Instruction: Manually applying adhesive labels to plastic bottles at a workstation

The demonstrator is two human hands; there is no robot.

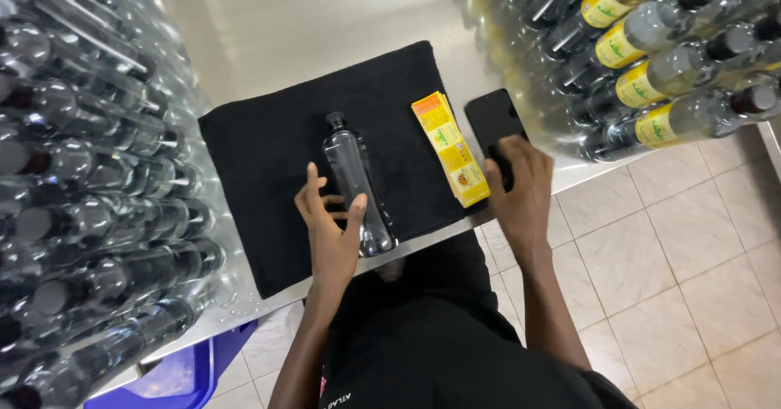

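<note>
Black towel (277, 145), yellow label strip (450, 149) (orange accents), clear bottle (356, 185).

Your single head camera, looking steeply down from above your chest, close over the steel table (325, 19) edge, black towel (268, 149) centred, your left hand (329, 226) and right hand (517, 185) low in frame, tiled floor (691, 279) at right.

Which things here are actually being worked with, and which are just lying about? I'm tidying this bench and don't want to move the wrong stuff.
In use:
- clear bottle lying on the black towel, left hand at it
- yellow label strip on the towel
- dark phone, right hand on it

Lying about:
- unlabelled bottles stacked at left
- labelled bottles stacked at right
- blue bin below the table
</note>
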